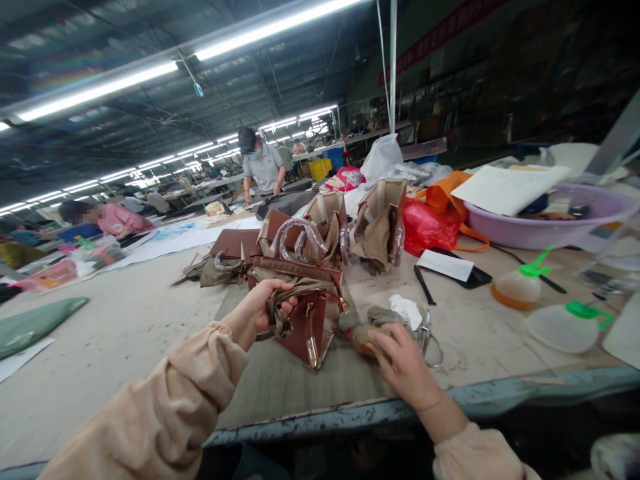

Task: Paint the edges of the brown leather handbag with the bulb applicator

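Observation:
My left hand [273, 303] is closed around bunched olive-brown lining fabric [313, 285] that comes out of a brown bag [304, 320] with gold zipper pulls. The bag lies tilted on a dark mat near the table's front. To its right, my right hand [400, 357] rests with curled fingers on a small bottle [364, 339] with amber contents and a reddish tip. Just beyond that hand are scissors [426, 337] and a crumpled white tissue [406, 311]. Behind the held bag stand more brown bags [377, 227] with plastic-wrapped handles.
On the right are a purple basin [525, 223], a red plastic bag [430, 225], two green-capped bottles [517, 287] and a black tool [424, 285]. A green packet [40, 325] lies at the left. Other people work at far tables. The table's blue-grey edge [310, 421] runs in front.

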### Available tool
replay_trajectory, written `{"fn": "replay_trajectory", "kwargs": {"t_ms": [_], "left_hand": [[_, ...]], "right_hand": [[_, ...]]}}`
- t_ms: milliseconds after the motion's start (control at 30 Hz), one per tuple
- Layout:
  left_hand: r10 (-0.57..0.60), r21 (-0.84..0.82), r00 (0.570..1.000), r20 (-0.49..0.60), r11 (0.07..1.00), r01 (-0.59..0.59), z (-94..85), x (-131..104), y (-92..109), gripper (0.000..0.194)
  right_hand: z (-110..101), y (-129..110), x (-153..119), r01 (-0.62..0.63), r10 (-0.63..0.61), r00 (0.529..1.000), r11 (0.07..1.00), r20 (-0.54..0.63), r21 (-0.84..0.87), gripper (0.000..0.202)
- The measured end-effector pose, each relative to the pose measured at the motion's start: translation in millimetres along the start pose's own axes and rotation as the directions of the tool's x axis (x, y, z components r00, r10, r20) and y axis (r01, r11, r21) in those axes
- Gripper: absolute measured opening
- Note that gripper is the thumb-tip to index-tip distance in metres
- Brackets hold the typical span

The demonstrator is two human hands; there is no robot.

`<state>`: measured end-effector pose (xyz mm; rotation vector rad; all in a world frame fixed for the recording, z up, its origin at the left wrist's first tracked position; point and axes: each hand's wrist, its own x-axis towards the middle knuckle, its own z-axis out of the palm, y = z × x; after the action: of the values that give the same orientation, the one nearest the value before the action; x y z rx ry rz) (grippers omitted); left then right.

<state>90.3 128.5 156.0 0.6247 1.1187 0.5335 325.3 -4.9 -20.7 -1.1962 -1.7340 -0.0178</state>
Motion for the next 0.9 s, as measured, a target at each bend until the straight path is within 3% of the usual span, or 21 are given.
{"fn": "replay_trajectory", "kwargs": {"t_ms": [200, 533, 700, 800, 900], "left_hand": [[-0.016, -0.007, 1.000, -0.011, 1.000, 0.016, 2.4, -3.7, 0.6, 0.013], [-0.034, -0.016, 0.999, -0.001, 0.999, 0.034, -1.2, -7.9, -0.9, 0.012], [-0.036, -0.036, 0.999, 0.014, 0.999, 0.037, -1.0, -7.1, -1.5, 0.011], [-0.036, -0.030, 0.999, -0.006, 0.999, 0.036, 0.2, -6.8, -2.1, 0.012], [-0.040, -0.031, 0.999, -0.008, 0.999, 0.040, -0.1, -6.4, -2.5, 0.012]], "right_hand": [[9.1, 4.2, -1.9, -0.167, 0.175, 0.981, 0.980, -0.081, 0.105, 0.017], [11.3, 9.2, -2.4, -0.133, 0.136, 0.975, 0.991, -0.175, 0.028, 0.022], [11.3, 8.0, -4.5, -0.085, 0.081, 0.983, 0.996, -0.166, -0.013, 0.026], [11.7, 5.9, -4.7, -0.113, 0.114, 0.989, 0.993, -0.096, 0.013, 0.023], [12.8, 4.9, -3.0, -0.192, 0.199, 0.975, 0.978, -0.100, 0.082, 0.019]]}}
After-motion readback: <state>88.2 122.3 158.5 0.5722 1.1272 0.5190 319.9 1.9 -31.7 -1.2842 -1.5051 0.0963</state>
